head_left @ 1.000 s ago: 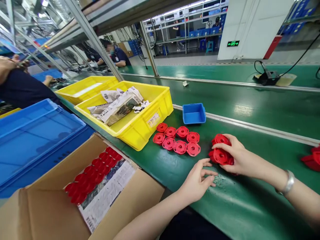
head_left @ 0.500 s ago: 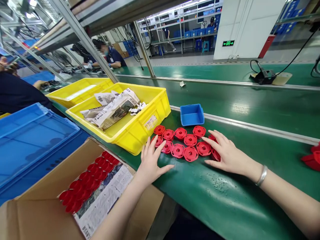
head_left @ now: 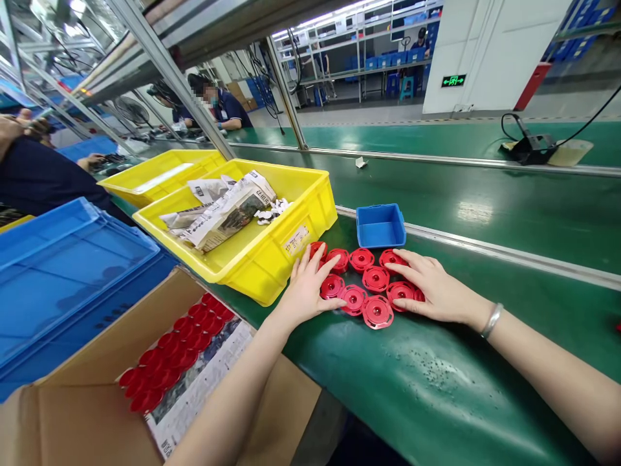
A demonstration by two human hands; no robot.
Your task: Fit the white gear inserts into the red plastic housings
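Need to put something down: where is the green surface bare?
Bare: the glossy green surface between the silver metal rail and the right forearm, and the speckled stretch nearer the wearer. Crowded: between left hand and right hand, where round red plastic parts cluster, blue rectangular plastic tray behind.

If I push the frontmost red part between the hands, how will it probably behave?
The red part will probably slide, not roll, since it lies flat on the green surface. It looks stiff, with a crisp outline. Red parts close beside it may shift.
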